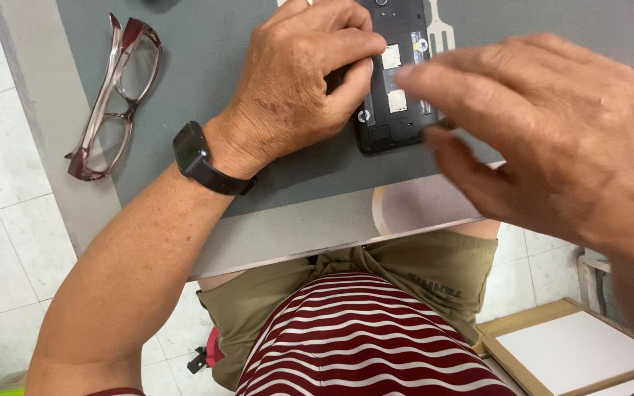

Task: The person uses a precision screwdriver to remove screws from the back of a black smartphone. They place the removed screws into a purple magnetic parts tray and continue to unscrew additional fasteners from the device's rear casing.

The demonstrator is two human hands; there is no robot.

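Left hand gripping opened black phone on grey mat. Right hand blurred over it, fingers loosely spread, maybe pinching nothing. Red-framed glasses well left.

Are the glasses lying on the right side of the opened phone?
No, the glasses lie on the grey mat far to the left of the opened phone, beyond the left hand.
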